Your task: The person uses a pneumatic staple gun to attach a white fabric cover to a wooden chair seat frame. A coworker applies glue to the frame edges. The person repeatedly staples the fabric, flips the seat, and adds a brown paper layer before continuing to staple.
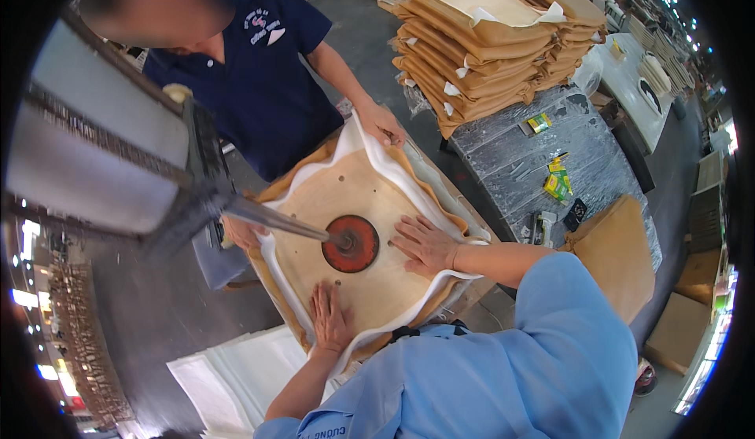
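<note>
A square plywood seat panel [303, 199] lies in front of me, with white padding [368, 142] and tan upholstery cover [432, 195] standing up around its edges. At its middle, a round red press disc [334, 257] on a metal rod [283, 222] bears down on the wood. My left hand [331, 319] rests flat on the near part of the panel, fingers stretched out. To the right of the disc, my right hand [425, 246] lies on the wood with its fingers spread. Neither hand holds anything.
Across the panel, a co-worker in a navy shirt [271, 85] has a hand [381, 124] on its far corner. Covered seats [480, 54] are stacked on a plastic-wrapped table [503, 156] with yellow-green boxes [557, 180] and a staple gun [543, 227]. White sheets [236, 376] lie at lower left.
</note>
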Demonstrator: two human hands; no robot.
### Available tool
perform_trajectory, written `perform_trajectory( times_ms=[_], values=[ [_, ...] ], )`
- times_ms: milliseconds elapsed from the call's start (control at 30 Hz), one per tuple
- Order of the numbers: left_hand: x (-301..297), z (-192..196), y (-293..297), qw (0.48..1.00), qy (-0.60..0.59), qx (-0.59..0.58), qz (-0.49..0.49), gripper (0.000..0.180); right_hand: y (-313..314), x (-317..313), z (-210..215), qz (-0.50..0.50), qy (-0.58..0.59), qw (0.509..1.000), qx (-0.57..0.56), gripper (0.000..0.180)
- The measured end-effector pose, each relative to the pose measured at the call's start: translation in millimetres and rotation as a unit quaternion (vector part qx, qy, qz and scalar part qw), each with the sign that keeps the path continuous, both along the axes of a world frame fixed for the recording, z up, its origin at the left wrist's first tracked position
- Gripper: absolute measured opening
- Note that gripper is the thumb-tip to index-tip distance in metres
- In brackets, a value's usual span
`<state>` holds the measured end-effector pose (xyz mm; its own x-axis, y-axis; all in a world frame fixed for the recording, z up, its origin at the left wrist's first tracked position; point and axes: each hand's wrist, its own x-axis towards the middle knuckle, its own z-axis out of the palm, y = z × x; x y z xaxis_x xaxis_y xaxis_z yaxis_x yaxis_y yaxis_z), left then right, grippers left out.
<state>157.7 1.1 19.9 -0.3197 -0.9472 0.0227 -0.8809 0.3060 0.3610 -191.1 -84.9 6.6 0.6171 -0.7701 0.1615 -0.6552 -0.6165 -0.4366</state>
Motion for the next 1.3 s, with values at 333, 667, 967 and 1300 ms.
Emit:
perform_trajectory(
  times_ms=[333, 667, 967, 1300],
  values=[
    [4, -16, 0, 0.998, -0.042, -0.039, 0.002, 0.080, -3, 0, -1, -0.001, -0.012, 1.000, -0.019, 0.072],
    [33, 17, -7, 0.988, 0.146, -0.037, 0.037, 0.034, 17, -19, 70, -0.270, -0.172, 0.927, 0.197, 0.048],
    [-94, 50, 83, 0.745, 0.393, 0.536, -0.055, 0.032, 94, -134, 94, -0.380, -0.236, 0.689, 0.571, 0.054],
    [-231, 22, 32, 0.471, 0.483, 0.735, 0.063, 0.072, 31, -133, 61, -0.321, -0.091, 0.660, 0.673, 0.028]
  ],
)
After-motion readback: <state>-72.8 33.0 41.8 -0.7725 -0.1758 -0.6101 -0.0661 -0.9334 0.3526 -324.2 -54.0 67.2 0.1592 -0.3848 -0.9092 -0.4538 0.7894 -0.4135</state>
